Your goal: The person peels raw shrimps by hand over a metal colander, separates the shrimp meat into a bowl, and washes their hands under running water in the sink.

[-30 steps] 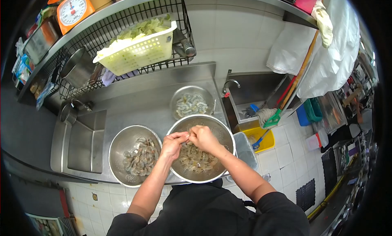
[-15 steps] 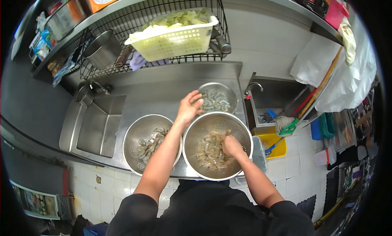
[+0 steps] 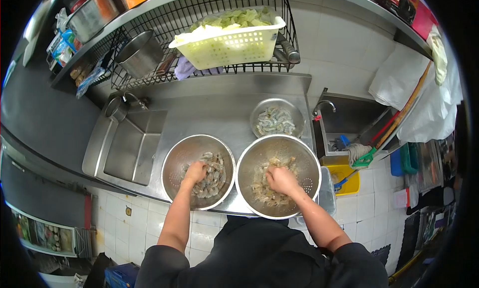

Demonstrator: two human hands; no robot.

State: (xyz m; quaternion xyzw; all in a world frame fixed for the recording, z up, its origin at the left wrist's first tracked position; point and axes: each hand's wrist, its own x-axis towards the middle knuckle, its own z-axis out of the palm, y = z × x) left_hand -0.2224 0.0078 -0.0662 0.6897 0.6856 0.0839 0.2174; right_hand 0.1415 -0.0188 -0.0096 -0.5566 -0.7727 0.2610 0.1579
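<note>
My left hand reaches into the left metal colander, fingers closed at the edge of a heap of grey unpeeled shrimp. They seem to pinch a shrimp, though the fingertips are partly hidden. My right hand is down in the right metal colander, its fingers curled over a pile of brownish shrimp shells and heads. Whatever those fingers hold is hidden beneath the hand. Behind that colander, a smaller metal bowl holds pale peeled shrimp.
A sink is set into the steel counter at left. Above, a wire rack carries a basket of leafy greens and a metal pot. Beyond the counter's right end are another sink, a yellow bucket and a mop.
My left hand has moved from beside the small bowl down and left into the left colander. My right hand stays in the right colander. The camera view has shifted slightly.
</note>
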